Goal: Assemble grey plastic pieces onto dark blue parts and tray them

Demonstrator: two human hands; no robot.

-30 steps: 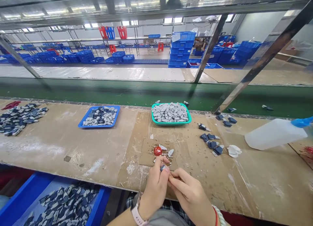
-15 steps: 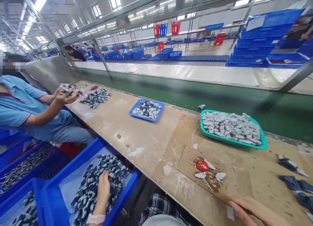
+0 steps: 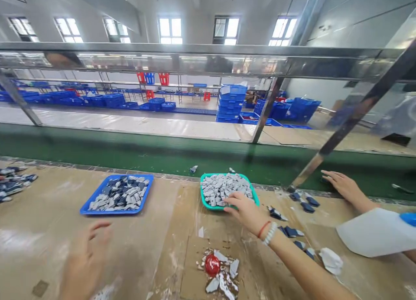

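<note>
The right hand [image 3: 242, 208] is hanging over pale pieces [image 3: 221, 188] heaped in the green tray [image 3: 212, 208]; blur is veiling the left hand [image 3: 85, 262] near the blue tray [image 3: 110, 212]. I cannot tell either grip's state. Fingers pressing the near right rim could be spilling pieces.

Left hand [image 3: 85, 259], blurred: had left the blue bin and hung near the table [image 3: 146, 248], before the blue tray [image 3: 112, 212]. Right hand [image 3: 242, 209]: had moved from the cardboard's [image 3: 191, 265] near edge to the green tray's [image 3: 212, 207] grey pieces [image 3: 224, 185]. Co-worker's hand [image 3: 346, 187]: had appeared over the green belt [image 3: 97, 148].
</note>
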